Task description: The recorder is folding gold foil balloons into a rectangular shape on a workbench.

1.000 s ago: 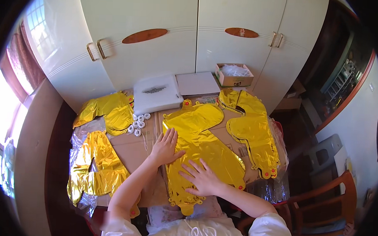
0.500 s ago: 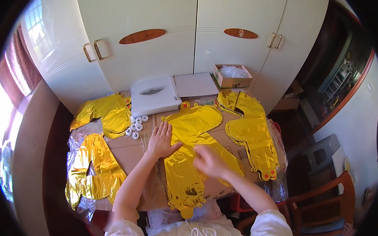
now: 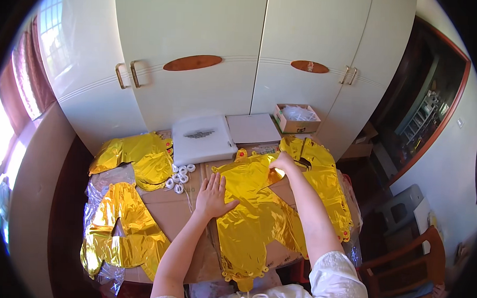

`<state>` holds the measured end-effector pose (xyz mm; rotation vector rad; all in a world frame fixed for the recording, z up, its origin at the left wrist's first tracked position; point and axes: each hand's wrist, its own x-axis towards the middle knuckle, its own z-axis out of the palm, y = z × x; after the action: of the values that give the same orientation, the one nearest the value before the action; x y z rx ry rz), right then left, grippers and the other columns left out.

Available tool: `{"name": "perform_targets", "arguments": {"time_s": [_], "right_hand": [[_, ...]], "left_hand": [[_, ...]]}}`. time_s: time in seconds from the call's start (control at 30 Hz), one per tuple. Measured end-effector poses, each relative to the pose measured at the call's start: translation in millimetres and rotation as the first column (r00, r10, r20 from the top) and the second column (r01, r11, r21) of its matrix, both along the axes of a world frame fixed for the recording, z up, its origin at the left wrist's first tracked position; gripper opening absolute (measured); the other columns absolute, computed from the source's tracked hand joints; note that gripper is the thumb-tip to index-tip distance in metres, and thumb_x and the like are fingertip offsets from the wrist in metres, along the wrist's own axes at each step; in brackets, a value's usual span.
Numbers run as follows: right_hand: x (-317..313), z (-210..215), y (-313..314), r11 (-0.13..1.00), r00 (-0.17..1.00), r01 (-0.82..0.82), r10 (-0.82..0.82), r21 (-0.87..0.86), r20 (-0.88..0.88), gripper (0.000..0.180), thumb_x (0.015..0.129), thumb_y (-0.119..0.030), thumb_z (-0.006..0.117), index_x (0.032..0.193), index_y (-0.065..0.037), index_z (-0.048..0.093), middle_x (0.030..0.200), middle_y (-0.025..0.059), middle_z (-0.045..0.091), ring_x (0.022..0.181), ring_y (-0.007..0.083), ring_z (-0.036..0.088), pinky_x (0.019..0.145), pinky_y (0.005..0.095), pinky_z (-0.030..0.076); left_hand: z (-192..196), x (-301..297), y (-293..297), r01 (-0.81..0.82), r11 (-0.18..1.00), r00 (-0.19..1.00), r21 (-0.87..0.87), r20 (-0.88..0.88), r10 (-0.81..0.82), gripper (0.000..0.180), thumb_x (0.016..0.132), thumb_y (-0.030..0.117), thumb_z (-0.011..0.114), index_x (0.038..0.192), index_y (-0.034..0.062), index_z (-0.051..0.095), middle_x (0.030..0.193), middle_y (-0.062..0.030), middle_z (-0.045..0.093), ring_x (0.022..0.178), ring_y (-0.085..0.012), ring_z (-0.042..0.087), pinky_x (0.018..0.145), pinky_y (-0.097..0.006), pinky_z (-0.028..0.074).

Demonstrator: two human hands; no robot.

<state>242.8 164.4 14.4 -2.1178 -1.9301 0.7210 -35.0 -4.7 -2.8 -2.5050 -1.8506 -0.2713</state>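
Observation:
A stack of flat gold foil balloons (image 3: 245, 229) lies in the middle of the cardboard-covered table. My left hand (image 3: 212, 196) rests flat on its left edge, fingers stretched and spread. At the far right arm of the same stack, my right hand (image 3: 284, 162) is closed on the foil edge, which bends and shines there; its fingertips are partly hidden. More gold foil balloons (image 3: 330, 190) lie in a pile to the right, close to my right forearm. On the left are an A-shaped gold balloon (image 3: 134, 213) and another gold foil balloon (image 3: 129, 149) behind it.
Several white ribbon rolls (image 3: 179, 178) sit beside a white packet (image 3: 204, 140). A pale flat board (image 3: 253, 129) and an open box (image 3: 297, 118) of clear plastic stand against the white wardrobe (image 3: 190, 29). A wooden chair (image 3: 425, 263) is at the right.
My right hand has moved away from me, from the middle of the central stack to its far right edge, and closed on the foil. My left hand stays flat. The head view has shifted.

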Motion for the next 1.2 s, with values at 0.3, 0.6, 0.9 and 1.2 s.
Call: {"name": "perform_targets", "arguments": {"time_s": [0.3,0.6,0.9,1.2], "right_hand": [[11.2,18.3,-23.2,0.935,0.471,0.054,-0.334,-0.35,-0.817,0.048,0.08,-0.014,0.07,0.123,0.0,0.054,0.11,0.0116,0.064,0.094,0.0243,0.065,0.077,0.0403,0.053],[-16.5,-9.4,-84.1,0.813,0.964,0.01,0.146,0.583,-0.22,0.024,0.085,-0.022,0.062,0.088,0.002,0.061,0.083,0.0192,0.065,0.072,0.0361,0.062,0.064,0.0429,0.048],[-71.6,-11.0,-145.5,0.412,0.881,-0.349,0.45,0.842,0.145,0.013,0.077,-0.01,0.068,0.09,-0.008,0.067,0.086,0.0048,0.067,0.084,0.0239,0.064,0.083,0.0384,0.049],[-59.6,-21.6,-95.7,0.879,0.801,0.245,0.054,0.408,-0.597,0.093,0.073,-0.029,0.079,0.143,0.003,0.028,0.138,0.0252,0.043,0.127,0.0369,0.044,0.105,0.0425,0.037]], "left_hand": [[-2.0,-0.3,-1.1,0.0,1.0,1.0,0.01,0.023,0.0,0.099,0.083,0.074,0.037,0.146,-0.0022,0.031,0.153,-0.0215,0.027,0.145,-0.0301,0.021,0.117,-0.042,0.014],[-2.8,1.3,0.8,-0.002,1.0,1.0,0.002,0.004,0.002,0.099,0.083,0.074,0.038,0.146,-0.0021,0.03,0.153,-0.0214,0.027,0.144,-0.0298,0.021,0.117,-0.042,0.014],[-10.5,-0.9,5.1,0.011,1.0,1.0,0.007,-0.01,-0.011,0.09,0.083,0.062,0.043,0.145,-0.0028,0.031,0.152,-0.0216,0.029,0.144,-0.0307,0.022,0.117,-0.045,0.016],[-9.8,-8.4,1.2,-0.013,1.0,1.0,0.022,-0.011,0.013,0.088,0.083,0.06,0.044,0.144,-0.003,0.033,0.151,-0.0225,0.031,0.143,-0.0315,0.025,0.116,-0.045,0.018]]}}
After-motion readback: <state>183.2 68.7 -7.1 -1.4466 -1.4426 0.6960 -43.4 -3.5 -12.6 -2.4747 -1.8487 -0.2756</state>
